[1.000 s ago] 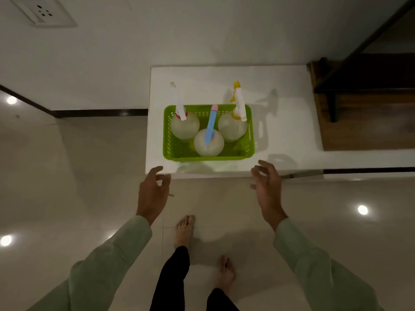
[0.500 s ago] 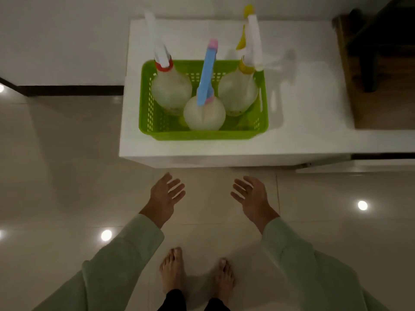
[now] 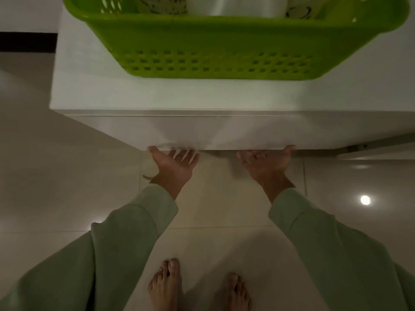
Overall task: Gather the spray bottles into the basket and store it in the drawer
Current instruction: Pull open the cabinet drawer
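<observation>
The green basket stands on the white cabinet top, cut off by the upper frame edge. Only the bottoms of the spray bottles show inside it. Below the top is the white drawer front, closed. My left hand and my right hand are palm up at its lower edge. Their fingertips are tucked under the edge and the thumbs rest against it, about a shoulder's width apart.
Glossy beige floor tiles lie below the cabinet, with my bare feet standing close to it. A dark skirting strip runs along the wall at the left. A grey rail or ledge sticks out at the cabinet's right.
I have bent down and moved closer, so the basket fills the top of the view. Both hands turned palm up and rose from mid-air to the lower edge of the drawer front.
</observation>
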Demonstrator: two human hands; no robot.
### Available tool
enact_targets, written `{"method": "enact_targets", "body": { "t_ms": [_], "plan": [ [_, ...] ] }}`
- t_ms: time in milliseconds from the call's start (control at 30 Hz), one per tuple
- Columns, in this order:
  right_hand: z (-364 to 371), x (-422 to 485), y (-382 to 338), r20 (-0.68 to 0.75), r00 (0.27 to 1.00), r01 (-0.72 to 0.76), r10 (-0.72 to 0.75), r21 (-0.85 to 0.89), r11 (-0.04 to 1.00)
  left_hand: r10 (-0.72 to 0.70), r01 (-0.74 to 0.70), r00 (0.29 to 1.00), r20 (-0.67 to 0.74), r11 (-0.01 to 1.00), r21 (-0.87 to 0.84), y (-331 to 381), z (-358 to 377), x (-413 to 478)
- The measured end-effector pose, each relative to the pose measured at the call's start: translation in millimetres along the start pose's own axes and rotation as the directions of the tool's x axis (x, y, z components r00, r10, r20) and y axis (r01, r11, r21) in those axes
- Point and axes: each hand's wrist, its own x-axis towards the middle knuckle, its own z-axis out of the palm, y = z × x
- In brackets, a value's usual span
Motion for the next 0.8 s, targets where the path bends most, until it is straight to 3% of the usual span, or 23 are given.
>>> {"method": "enact_targets", "body": {
  "t_ms": [333,400,467,500,533,567,600,633,667,700,733,800],
  "plan": [
    [-33.5,-53.8,7.8,-0.029,0.999,-0.031,0.032,0.023,0.999,-0.047,0.05,0.999,-0.026,0.993,0.103,-11.9,-38.7,-43.2],
    [-35.1,-88.5,6.6,-0.072,0.997,-0.005,0.0,-0.062,0.998,-0.039,0.052,0.998,-0.049,0.952,0.303,-16.6,-43.9,-76.6],
    [-32.9,-131.9,9.2,-0.083,0.992,0.068,-0.097,-0.301,0.951,0.075,-0.04,0.997,-0.031,0.788,0.614,-21.6,-48.5,-121.3],
    [-30.9,-157.9,11.7,-0.049,0.978,0.154,-0.202,-0.481,0.863,0.183,-0.142,0.983,0.03,0.637,0.758,-23.2,-50.1,-147.4],
    [-29.6,-184.6,12.9,0.029,0.939,0.273,-0.344,-0.672,0.689,0.304,-0.277,0.941,0.148,0.444,0.852,-24.3,-52.3,-174.4],
    [-28.2,-210.0,12.7,0.177,0.854,0.408,-0.49,-0.812,0.418,0.404,-0.428,0.858,0.317,0.219,0.877,-24.3,-54.6,-200.8],
    [-26.0,-230.9,11.6,0.39,0.723,0.53,-0.57,-0.843,0.094,0.45,-0.551,0.742,0.497,-0.014,0.834,-22.7,-54.9,-223.4],
    [-22.3,-249.0,8.1,0.598,0.573,0.605,-0.56,-0.77,-0.203,0.437,-0.627,0.617,0.655,-0.23,0.744,-20.4,-51.5,-244.5],
    [-17.0,-261.3,2.1,0.749,0.448,0.618,-0.489,-0.654,-0.436,0.387,-0.654,0.499,0.775,-0.419,0.63,-18.2,-46.7,-259.3],
    [-10.7,-268.6,-5.9,0.829,0.389,0.585,-0.402,-0.56,-0.587,0.318,-0.638,0.417,0.851,-0.564,0.524,-16.4,-41.2,-267.9],
    [-3.5,-272.2,-14.9,0.856,0.401,0.526,-0.328,-0.508,-0.682,0.243,-0.597,0.394,0.886,-0.665,0.448,-15.0,-35.0,-272.4],
    [5.3,-272.4,-28.4,0.818,0.53,0.391,-0.222,-0.469,-0.792,0.111,-0.497,0.501,0.858,-0.775,0.39,-13.8,-23.6,-273.1]
  ]
}}
